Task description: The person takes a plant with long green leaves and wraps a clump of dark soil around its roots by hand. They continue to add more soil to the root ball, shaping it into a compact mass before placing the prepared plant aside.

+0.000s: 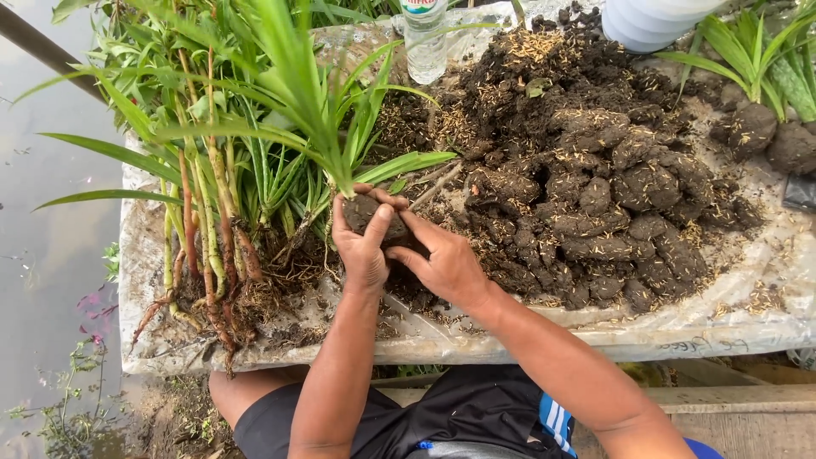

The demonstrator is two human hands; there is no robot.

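Note:
My left hand [361,246] grips a dark lump of soil [364,208] packed around the base of a green long-leaved plant [297,93], which stands upright from the lump. My right hand [442,263] presses against the right side of the same lump, fingers wrapped on it. Both hands hover over a white plastic sheet [680,327] that covers the work surface. A bundle of bare-rooted plants [212,212] with reddish stems and tangled roots lies just left of my hands.
A big heap of dark soil clods mixed with straw [586,170] sits right of my hands. A clear plastic bottle [423,42] stands at the back. White stacked buckets [654,21] and soil-balled plants [756,110] are at the far right. Water [42,255] lies left.

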